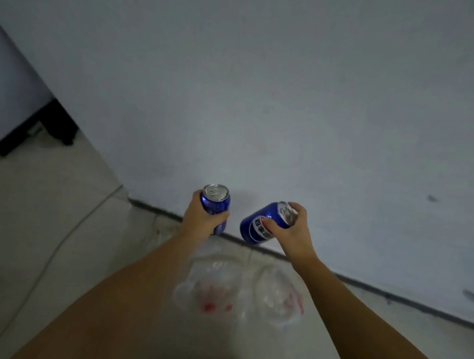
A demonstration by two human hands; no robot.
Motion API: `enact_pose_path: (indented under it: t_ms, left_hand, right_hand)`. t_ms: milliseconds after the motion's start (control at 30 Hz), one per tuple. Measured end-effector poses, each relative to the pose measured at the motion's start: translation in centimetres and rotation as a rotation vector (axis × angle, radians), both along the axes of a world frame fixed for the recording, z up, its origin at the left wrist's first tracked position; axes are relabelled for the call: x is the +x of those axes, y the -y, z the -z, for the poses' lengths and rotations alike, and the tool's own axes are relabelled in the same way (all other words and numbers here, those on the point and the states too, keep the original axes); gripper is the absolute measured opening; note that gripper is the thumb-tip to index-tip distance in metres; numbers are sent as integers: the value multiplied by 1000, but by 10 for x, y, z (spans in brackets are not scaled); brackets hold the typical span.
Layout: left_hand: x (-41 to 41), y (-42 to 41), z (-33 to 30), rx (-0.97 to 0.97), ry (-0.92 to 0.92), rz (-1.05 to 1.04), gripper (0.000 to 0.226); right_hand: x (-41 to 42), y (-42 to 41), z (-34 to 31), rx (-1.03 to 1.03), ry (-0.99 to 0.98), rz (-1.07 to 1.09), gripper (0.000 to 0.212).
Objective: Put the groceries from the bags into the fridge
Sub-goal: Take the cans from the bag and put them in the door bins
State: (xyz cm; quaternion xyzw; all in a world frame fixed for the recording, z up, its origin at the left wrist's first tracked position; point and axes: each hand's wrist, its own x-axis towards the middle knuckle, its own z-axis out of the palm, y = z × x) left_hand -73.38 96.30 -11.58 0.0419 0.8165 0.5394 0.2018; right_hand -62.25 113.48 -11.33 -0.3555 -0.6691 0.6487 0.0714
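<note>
Above the plastic bags [239, 296] on the floor [61, 224], I have a blue can in each hand. My left hand [203, 219] wraps the upright can [215, 203] round its middle, which looks firm. My right hand [291, 229] worries me: it pinches the tilted can [258, 225] near its top rim, thumb on the label, so I judge it could swing or slip out on the way. The white appliance [8, 87] at far left may be the fridge; I cannot tell.
</note>
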Motion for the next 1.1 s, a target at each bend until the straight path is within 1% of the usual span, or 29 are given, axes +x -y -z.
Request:
enact_pose_path:
  t_ms: [67,133,267,333,400,467,533,567,700,767,833,900,1033,1100]
  left_hand:
    - [-7,-19,-39,40,-27,-1,70]
    - [-9,-40,-73,93,-37,18,71]
    - [-6,-70,-119,194,-36,102,70]
    - [-5,-80,-134,244,-31,158,69]
    - [-6,-86,-148,273,-30,217,65]
    - [-9,-88,-157,290,-12,280,63]
    - [-12,-90,-161,292,14,363,64]
    - [-11,-90,-163,292,24,405,63]
    - [-4,-94,-172,269,40,557,63]
    - [9,-98,-176,269,50,634,62]
    - [29,-103,-178,254,66,707,61]
    - [58,-110,-183,236,56,793,63]
    - [136,-129,-190,243,69,973,65]
    - [186,-134,-194,265,109,1057,63]
  right_hand:
    - [-3,-17,-45,-38,-71,59,61]
    - [-4,-33,-75,-170,-152,159,59]
    - [-3,-45,-117,-618,-385,376,48]
    - [-2,-44,-134,-791,-474,411,45]
    - [1,-42,-152,-828,-472,377,41]
    - [7,-37,-163,-772,-416,336,36]
    - [15,-30,-169,-704,-386,358,32]
    - [20,-27,-169,-640,-366,387,33]
    - [45,-16,-171,-289,-242,516,55]
    - [66,-8,-171,-199,-208,628,55]
    - [93,-1,-173,-169,-212,759,52]
    - [127,8,-179,-140,-230,899,55]
    - [215,29,-192,-64,-240,1133,46]
    - [268,45,-197,-30,-275,1242,51]
